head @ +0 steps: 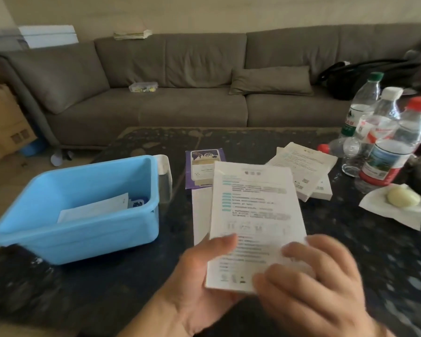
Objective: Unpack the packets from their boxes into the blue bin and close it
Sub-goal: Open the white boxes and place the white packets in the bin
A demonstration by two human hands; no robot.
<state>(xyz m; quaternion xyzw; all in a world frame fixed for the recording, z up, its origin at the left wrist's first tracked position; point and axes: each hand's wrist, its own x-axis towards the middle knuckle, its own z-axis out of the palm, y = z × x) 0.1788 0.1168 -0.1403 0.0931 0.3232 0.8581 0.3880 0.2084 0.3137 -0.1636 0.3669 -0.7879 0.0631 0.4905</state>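
Both hands, left [199, 276] and right [311, 283], grip a white box [253, 215], print too blurred to read; blue bin [34, 239] holds packets [95, 207].

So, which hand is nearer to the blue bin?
The left hand. It grips the white box at its lower left edge, just right of the blue bin; the right hand lies farther right, on the box's lower right corner.

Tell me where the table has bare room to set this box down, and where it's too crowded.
Bare tabletop runs along the far edge by the sofa, and near the front edge below the blue bin. A narrow strip lies between the bin and the purple box. The right side is crowded: white boxes, bottles and a napkin.
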